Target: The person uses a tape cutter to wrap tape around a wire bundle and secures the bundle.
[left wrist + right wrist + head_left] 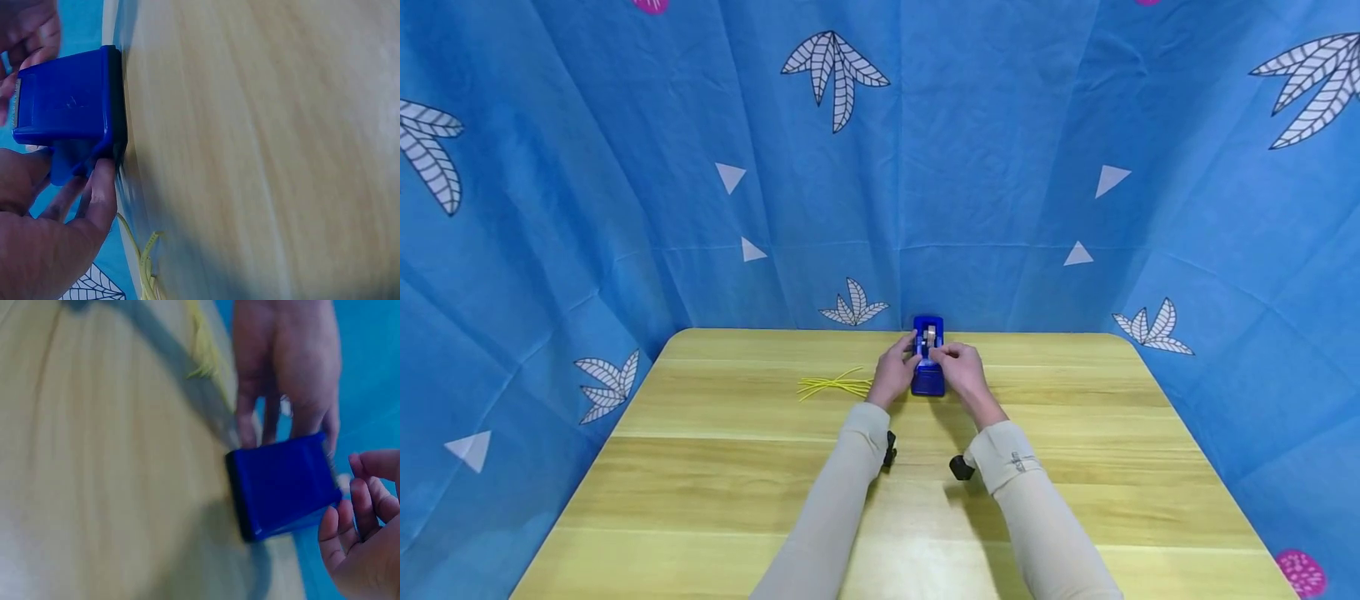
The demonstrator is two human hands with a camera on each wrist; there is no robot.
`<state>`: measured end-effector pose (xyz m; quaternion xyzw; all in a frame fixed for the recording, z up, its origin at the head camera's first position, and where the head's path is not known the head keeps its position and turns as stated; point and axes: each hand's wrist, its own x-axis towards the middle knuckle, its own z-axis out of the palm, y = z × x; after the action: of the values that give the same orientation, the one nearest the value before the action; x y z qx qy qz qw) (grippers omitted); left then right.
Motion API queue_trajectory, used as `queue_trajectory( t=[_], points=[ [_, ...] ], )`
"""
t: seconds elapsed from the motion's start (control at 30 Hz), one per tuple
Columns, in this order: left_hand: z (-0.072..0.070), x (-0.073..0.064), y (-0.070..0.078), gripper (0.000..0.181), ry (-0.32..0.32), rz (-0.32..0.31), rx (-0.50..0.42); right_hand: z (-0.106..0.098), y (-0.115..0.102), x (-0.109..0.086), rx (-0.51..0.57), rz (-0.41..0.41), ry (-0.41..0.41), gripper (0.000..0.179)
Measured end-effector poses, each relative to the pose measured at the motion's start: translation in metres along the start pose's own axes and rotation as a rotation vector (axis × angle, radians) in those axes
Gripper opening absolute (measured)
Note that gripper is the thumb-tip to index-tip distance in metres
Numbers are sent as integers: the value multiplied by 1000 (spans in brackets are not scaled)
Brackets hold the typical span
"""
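Observation:
A blue tape dispenser (928, 383) stands at the far edge of the table, a tape roll (931, 335) in its open top. My left hand (894, 371) grips the dispenser from its left side; in the left wrist view the fingers (103, 194) bend against its side wall. On the other side, my right hand (964, 371) is at the serrated cutter end, thumb and forefinger pinched together at the tape's end. The right wrist view shows these fingertips (357, 481) just off the cutter; the tape strip itself hardly shows.
A loose bundle of thin yellow ties (835, 384) lies on the wooden table (715, 475), left of the dispenser. A blue patterned curtain (970, 167) hangs right behind the table's far edge and along both sides.

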<state>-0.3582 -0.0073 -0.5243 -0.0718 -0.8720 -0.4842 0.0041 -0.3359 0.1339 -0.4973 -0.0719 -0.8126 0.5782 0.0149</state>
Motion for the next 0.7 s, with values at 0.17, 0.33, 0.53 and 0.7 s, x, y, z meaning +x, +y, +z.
queue_trajectory(
  t=[0.17,0.33,0.53,0.7],
  points=[
    [0,0,-1,54,-1,-1,6,3,-5,-1,-3,-3,27,27],
    [0,0,-1,54,-3,-5,-8,7,-1,-4,-14,39,46,29],
    [-2,0,0,54,-1,-10,-22,8,-2,-8,62,66,52,31],
    [-2,1,-1,55,-7,-12,-12,7,-2,-13,78,78,36,29]
  ],
)
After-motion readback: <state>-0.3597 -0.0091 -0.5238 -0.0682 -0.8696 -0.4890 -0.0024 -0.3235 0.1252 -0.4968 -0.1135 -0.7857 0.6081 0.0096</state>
